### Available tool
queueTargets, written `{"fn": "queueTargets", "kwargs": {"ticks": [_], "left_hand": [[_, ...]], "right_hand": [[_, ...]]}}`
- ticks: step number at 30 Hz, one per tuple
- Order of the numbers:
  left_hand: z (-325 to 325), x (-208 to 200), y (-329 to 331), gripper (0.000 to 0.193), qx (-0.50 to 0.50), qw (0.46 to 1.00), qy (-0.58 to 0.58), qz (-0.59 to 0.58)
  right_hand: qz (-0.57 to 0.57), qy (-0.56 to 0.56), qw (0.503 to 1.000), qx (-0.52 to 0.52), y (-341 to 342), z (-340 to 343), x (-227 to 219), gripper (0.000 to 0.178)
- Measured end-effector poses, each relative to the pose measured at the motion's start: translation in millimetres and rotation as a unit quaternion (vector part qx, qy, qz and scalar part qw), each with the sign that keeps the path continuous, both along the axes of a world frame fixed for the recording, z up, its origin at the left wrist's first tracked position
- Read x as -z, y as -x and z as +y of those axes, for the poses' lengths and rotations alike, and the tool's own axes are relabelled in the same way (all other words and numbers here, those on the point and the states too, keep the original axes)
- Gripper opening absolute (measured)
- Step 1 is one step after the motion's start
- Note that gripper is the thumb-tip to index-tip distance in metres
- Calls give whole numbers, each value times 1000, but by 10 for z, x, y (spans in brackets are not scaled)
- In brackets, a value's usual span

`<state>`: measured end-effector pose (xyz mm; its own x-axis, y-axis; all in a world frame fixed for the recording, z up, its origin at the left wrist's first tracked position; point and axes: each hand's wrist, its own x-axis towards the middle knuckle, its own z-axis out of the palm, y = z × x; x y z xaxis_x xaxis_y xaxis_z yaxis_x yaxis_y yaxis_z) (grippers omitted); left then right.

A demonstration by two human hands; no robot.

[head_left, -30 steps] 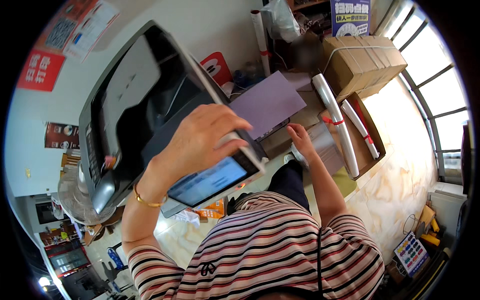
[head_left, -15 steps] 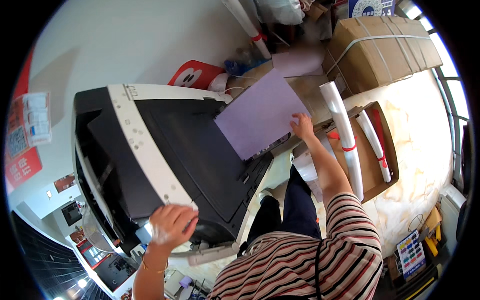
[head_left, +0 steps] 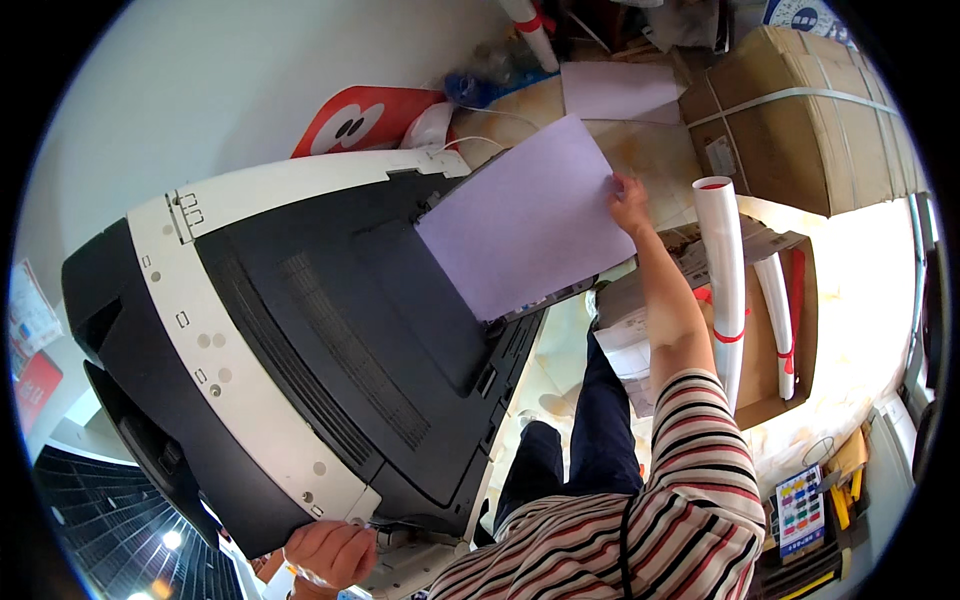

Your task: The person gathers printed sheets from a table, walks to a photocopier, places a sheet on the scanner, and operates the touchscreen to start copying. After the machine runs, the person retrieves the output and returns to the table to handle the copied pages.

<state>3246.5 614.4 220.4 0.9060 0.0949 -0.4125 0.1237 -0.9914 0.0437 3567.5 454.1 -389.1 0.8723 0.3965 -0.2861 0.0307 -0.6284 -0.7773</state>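
A pale purple sheet of paper point(head_left: 520, 225) lies slanted over the tray at the right end of a big black-and-white printer point(head_left: 330, 300). My right hand point(head_left: 628, 205) holds the sheet's right edge between thumb and fingers. Whether several sheets are stacked there, I cannot tell. At the printer's lower left corner, where the white band point(head_left: 240, 390) ends, my left hand point(head_left: 330, 553) is closed with its fingers curled over the edge. Its fingertips are hidden.
Right of my forearm, an open cardboard box point(head_left: 805, 340) holds white rolls point(head_left: 718, 270) tied with red. Behind it stands a large strapped carton point(head_left: 800, 120). Another purple sheet point(head_left: 620, 92) lies at the back. A red panel point(head_left: 365, 120) leans by the wall.
My right hand has gone from fingers resting on the sheet to pinching its edge. My left hand has curled up at the printer's corner. The whole view has shifted.
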Motion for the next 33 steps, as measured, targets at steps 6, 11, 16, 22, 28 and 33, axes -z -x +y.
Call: {"fn": "queueTargets", "kwargs": {"ticks": [6,11,16,22,28,33], "left_hand": [[6,14,46,18,-10,1000,-1,12],[5,-3,58,19,-8,1000,4,-1],[31,-5,24,19,-5,1000,15,-13],[30,-12,119,12,-13,1000,1,-11],[59,8,103,16,-7,998,24,-57],[55,-29,93,11,-4,998,24,-61]], "right_hand": [[40,-19,999,18,-82,48,-29,44],[45,-57,997,42,-131,62,-29,45],[70,-77,993,64,-164,0,49,46],[-12,-70,997,28,-1,49,-521,44],[-11,2,1000,22,139,34,-925,32],[-49,41,995,-70,280,55,-980,32]]}}
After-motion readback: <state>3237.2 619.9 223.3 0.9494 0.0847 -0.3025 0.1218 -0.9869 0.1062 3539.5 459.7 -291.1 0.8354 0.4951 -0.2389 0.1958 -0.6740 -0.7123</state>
